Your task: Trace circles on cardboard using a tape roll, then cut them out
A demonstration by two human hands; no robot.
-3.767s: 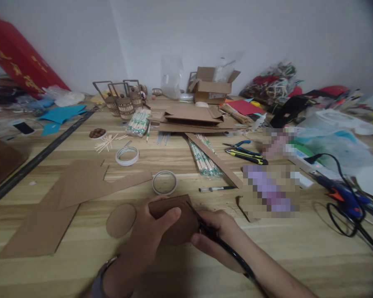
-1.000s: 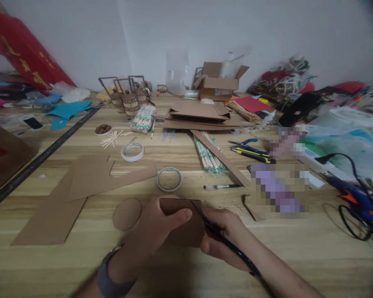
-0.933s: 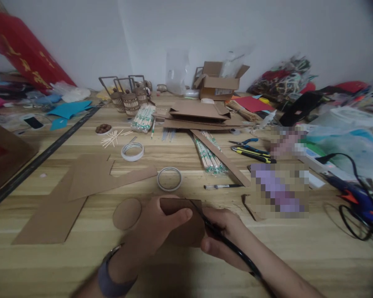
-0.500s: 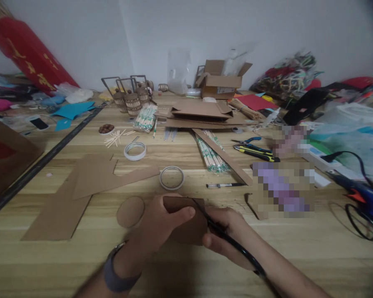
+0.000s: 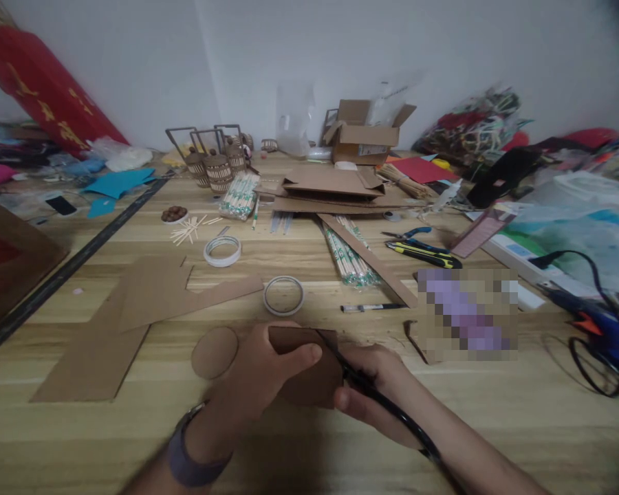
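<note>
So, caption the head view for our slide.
Left hand holds a flat brown cardboard piece; right hand holds long black-handled scissors across it.

We hold a piece of brown cardboard (image 5: 312, 375) at six o'clock, in shadow and partly covered, its top edge straight and its lower edge curving round. Against it, toward five o'clock, we see a pair of black-handled scissors (image 5: 389, 401), the dark blade slanting toward ten or eleven o'clock across the cardboard's one-o'clock corner; how far the blades stand apart we cannot tell.
</note>
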